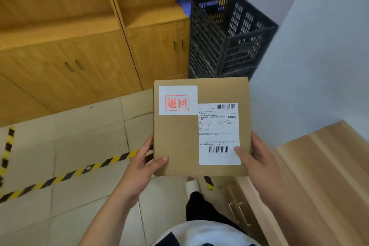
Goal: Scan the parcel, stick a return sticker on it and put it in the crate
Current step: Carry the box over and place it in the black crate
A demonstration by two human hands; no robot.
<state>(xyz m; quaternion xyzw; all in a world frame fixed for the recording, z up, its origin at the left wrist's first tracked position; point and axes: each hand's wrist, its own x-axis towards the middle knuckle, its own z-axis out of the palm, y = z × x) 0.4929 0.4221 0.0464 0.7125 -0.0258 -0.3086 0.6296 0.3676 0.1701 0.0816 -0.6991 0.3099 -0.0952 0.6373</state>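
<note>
A flat brown cardboard parcel (179,142) is held level in front of me, above the floor. My left hand (143,166) grips its left near edge, thumb on top. My right hand (255,158) grips the right near edge, thumb resting on the white shipping label (218,134) with barcodes. A white return sticker (177,100) with red characters is stuck on the parcel's top left corner. The black slatted plastic crate (229,38) stands just beyond the parcel's far edge, in the corner by the wall; it is tall and open at the top.
Wooden cabinets (79,56) with shelves line the back left. Something blue (184,4) lies on the cabinet ledge beside the crate. A light wooden table (327,166) with drawers is at my right. Yellow-black tape (69,175) crosses the tiled floor.
</note>
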